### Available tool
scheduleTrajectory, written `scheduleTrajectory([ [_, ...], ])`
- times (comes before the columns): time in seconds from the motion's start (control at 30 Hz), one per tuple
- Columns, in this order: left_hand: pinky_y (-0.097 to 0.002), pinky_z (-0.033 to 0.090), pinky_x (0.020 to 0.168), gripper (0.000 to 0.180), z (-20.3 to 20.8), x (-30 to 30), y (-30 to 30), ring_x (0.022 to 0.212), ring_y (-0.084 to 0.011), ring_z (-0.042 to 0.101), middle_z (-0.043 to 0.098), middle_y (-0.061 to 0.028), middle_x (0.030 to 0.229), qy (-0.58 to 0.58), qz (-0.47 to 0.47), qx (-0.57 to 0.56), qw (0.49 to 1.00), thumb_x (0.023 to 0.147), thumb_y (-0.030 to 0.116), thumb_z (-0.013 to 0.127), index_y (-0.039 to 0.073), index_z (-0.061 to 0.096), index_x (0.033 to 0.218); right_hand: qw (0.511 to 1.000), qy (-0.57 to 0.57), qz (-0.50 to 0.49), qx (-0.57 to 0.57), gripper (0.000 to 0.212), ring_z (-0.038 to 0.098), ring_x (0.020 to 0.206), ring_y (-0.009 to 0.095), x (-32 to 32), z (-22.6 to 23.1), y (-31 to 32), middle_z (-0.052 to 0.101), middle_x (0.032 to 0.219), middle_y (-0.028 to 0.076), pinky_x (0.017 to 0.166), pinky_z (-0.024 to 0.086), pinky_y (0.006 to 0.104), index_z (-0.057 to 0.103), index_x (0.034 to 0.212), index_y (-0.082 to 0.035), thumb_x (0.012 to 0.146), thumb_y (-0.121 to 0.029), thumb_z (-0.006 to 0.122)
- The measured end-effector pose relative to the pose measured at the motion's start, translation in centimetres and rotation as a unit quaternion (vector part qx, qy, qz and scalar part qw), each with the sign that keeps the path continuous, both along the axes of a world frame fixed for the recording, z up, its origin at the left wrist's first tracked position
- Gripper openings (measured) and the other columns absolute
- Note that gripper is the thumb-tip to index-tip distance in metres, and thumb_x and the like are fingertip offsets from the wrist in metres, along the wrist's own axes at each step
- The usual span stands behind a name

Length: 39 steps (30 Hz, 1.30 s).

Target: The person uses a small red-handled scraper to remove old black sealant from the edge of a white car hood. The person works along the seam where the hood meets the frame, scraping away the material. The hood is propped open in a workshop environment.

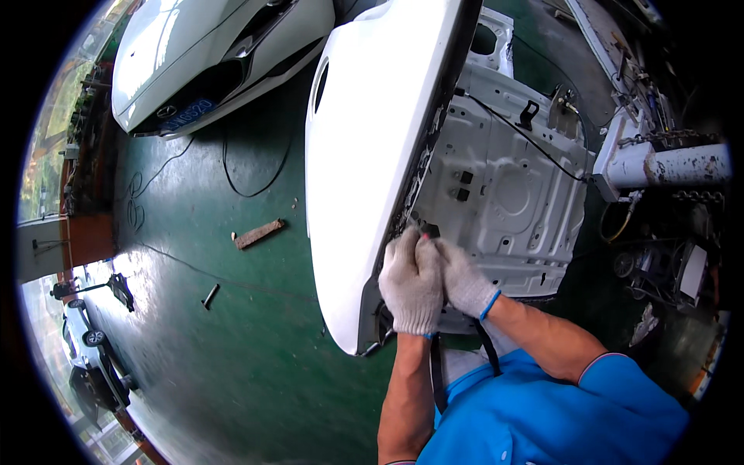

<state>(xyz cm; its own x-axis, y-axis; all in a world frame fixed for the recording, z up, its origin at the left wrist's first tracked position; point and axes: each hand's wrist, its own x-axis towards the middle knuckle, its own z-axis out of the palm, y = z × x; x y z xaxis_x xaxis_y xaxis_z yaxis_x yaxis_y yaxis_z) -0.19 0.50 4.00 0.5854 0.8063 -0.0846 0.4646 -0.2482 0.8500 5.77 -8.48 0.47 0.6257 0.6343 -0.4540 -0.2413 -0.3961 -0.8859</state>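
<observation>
While your gloved left hand (411, 283) and gloved right hand (466, 280) sit curled close together at the dark edge (426, 151) of the white car panel (364, 155), a small red spot (425, 235) shows where they meet; what either one pinches, I cannot tell. Beside them, to your right, stretches the pale pressed-metal panel (511, 194), crossed by a thin black rod (528, 137). Farther left, a brown block (260, 234) and a short dark bar (210, 297) lie on the green floor (256, 349), with a white car (209, 58) beyond.
</observation>
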Motion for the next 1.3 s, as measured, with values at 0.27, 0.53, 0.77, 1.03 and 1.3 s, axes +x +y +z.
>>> scheduleTrajectory([
  [0.27, -0.0393, 0.057, 0.089, 0.031, -2.2, -2.6, -0.1, 0.099, -0.0336, 0.074, 0.075, -0.0221, 0.109, 0.043, 0.014, -0.042, 0.998, 0.102, 0.016, 0.063, -0.005, 0.073, 0.121, 0.996, -0.011, 0.055, -0.064, 0.031, 0.068, 0.107, 0.046, -2.4, -1.8, -0.1, 0.071, 0.106, 0.030, 0.092, 0.053, 0.0480, 0.062, 0.116, 0.003, 0.109, -0.024, 0.051],
  [0.53, -0.0398, 0.056, 0.088, 0.032, -0.6, 0.5, 0.7, 0.097, -0.0346, 0.073, 0.073, -0.0245, 0.107, -0.005, -0.007, 0.004, 1.000, 0.103, 0.019, 0.062, -0.004, 0.073, 0.122, 0.999, 0.045, -0.019, 0.000, 0.032, 0.070, 0.099, 0.042, 0.9, 1.5, 1.3, 0.071, 0.105, 0.029, 0.089, 0.054, 0.0441, 0.063, 0.120, 0.004, 0.110, -0.024, 0.051],
  [0.77, -0.0406, 0.057, 0.087, 0.033, -2.4, -2.4, -0.1, 0.096, -0.0338, 0.075, 0.074, -0.0251, 0.108, 0.059, 0.009, -0.047, 0.997, 0.103, 0.020, 0.062, -0.004, 0.073, 0.123, 0.999, 0.009, 0.035, -0.039, 0.034, 0.068, 0.102, 0.049, -2.4, -3.2, -0.7, 0.069, 0.103, 0.033, 0.088, 0.053, 0.0499, 0.063, 0.117, 0.004, 0.110, -0.026, 0.049],
  [1.03, -0.0458, 0.059, 0.084, 0.030, -0.5, 0.5, 0.1, 0.095, -0.0417, 0.073, 0.072, -0.0242, 0.108, -0.017, 0.004, -0.004, 1.000, 0.100, 0.022, 0.064, 0.003, 0.072, 0.122, 0.996, 0.077, -0.038, 0.010, 0.031, 0.070, 0.098, 0.029, 0.7, 1.7, 0.7, 0.073, 0.106, 0.022, 0.088, 0.054, 0.0421, 0.063, 0.115, 0.003, 0.109, -0.026, 0.054],
  [1.3, -0.0500, 0.057, 0.087, 0.035, -3.5, -5.2, -1.3, 0.097, -0.0444, 0.072, 0.073, -0.0255, 0.108, 0.144, 0.059, -0.065, 0.986, 0.101, 0.028, 0.062, -0.001, 0.075, 0.117, 0.979, 0.136, 0.138, -0.054, 0.034, 0.068, 0.106, 0.046, -2.6, -1.3, -0.3, 0.069, 0.108, 0.032, 0.093, 0.053, 0.0467, 0.064, 0.115, 0.003, 0.110, -0.026, 0.048],
])
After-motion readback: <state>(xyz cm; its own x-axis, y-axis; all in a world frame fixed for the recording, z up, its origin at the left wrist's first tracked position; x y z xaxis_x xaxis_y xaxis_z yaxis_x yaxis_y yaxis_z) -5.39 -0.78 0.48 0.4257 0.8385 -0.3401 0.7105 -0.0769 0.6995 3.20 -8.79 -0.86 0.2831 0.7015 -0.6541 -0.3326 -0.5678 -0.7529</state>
